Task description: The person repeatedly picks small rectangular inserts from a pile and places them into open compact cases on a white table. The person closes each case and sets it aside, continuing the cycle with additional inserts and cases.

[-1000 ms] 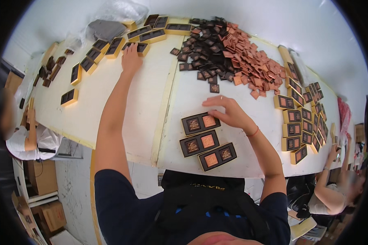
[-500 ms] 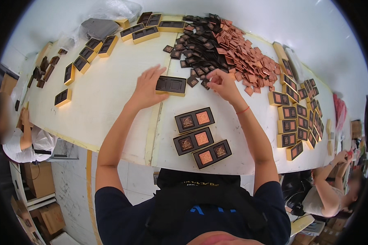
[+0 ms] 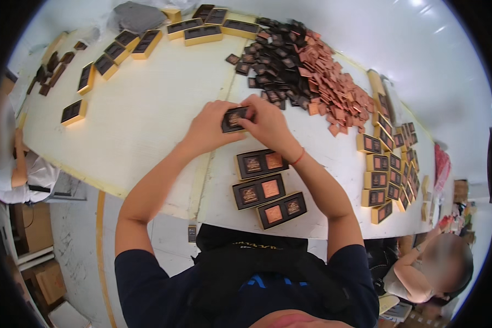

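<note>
A black-lined gold box (image 3: 225, 125) is between my hands at mid-table. My left hand (image 3: 209, 126) grips its left end, fingers along the far side and thumb near the front. A dark square piece (image 3: 234, 118) with a copper-coloured emblem shows in the box's left part. My right hand (image 3: 268, 124) is closed over the right part, its thumb and fingertips at the dark piece's edge; it hides the box's right compartment. Closer to me lie three filled boxes: a far one (image 3: 263, 163), a middle one (image 3: 259, 192) and a near one (image 3: 283, 210). Each holds one dark and one copper square.
Beyond my hands lie a heap of dark squares (image 3: 279, 60) and a heap of copper squares (image 3: 333, 82). Empty boxes (image 3: 202, 35) curve along the far left. Filled boxes (image 3: 385, 175) cluster at right. People sit at left (image 3: 22, 169) and right (image 3: 421, 268).
My right hand has come left from the dark heap to the box. A dark square now shows in the box's left part. My left hand has closed in around the box.
</note>
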Available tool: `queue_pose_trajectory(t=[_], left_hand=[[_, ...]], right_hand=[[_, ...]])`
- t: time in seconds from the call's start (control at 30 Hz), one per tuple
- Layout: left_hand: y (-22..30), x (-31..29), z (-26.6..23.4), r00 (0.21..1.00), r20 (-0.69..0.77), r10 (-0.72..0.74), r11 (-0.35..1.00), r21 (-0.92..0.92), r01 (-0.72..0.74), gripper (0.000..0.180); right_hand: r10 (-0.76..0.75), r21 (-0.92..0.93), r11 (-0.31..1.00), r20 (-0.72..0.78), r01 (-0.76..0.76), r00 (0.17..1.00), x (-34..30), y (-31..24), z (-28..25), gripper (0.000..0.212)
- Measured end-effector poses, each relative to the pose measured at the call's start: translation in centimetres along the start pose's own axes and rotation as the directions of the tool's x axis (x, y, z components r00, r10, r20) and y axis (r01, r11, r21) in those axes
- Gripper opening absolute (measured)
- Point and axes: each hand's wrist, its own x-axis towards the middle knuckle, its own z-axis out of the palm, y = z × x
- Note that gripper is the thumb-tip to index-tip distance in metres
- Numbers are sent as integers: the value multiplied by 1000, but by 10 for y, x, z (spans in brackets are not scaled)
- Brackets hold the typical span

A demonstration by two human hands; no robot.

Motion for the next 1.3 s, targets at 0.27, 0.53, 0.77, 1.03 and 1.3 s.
queue_pose_trajectory(t=[0.27, 0.53, 0.77, 1.03, 1.3], left_hand=[[-20, 5, 10, 976, 60, -212, 900, -378, 218, 25], [-33, 7, 20, 974, 99, -205, 855, -465, 228, 26], [-24, 4, 9, 955, 233, -183, 808, -518, 281, 28], [-23, 6, 4, 962, 234, -140, 852, -467, 238, 31], [-26, -1, 15, 993, 0, -122, 916, -385, 112, 36]], right_hand=[[0, 136, 991, -36, 4, 999, -6, 35, -36, 21], [270, -333, 848, -399, -413, 876, -41, 138, -99, 28], [359, 126, 933, -241, -338, 902, -31, 113, -87, 18], [94, 266, 954, 181, -141, 979, -14, 24, -34, 13], [-164, 87, 984, 118, 154, 979, -15, 29, -29, 22]])
